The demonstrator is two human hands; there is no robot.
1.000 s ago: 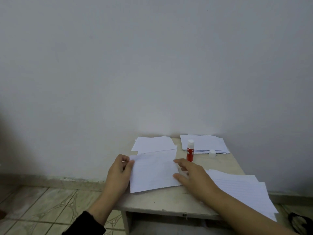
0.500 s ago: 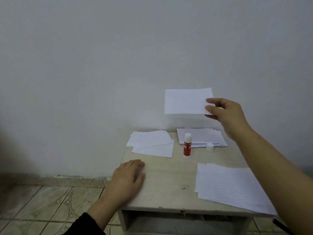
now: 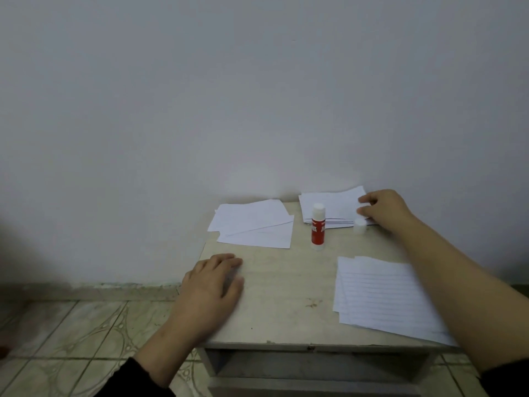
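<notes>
Two hands in view. Right hand (image 3: 383,209): reached out to the stack (image 3: 332,203) of white sheets, fingers loosely curled, index and thumb a narrow gap apart with both tips on the right end of the top sheet. Whether they nip that sheet or only rest on it cannot be told. The top sheet lies askew on the stack, flat, one corner jutting past the fingertips. Cap (image 3: 359,225): just beneath the thumb, standing on the table (image 3: 280,296), touching the stack's edge. Glue stick (image 3: 317,227): upright, uncapped, left of this hand, just before the stack. Lined sheets (image 3: 380,293): under the right forearm, nearer the person. Left hand (image 3: 213,287): flat, palm down, fingers straight and close together, pressing bare table and holding nothing. Loose sheets (image 3: 254,222): beyond its fingertips, apart from them
</notes>
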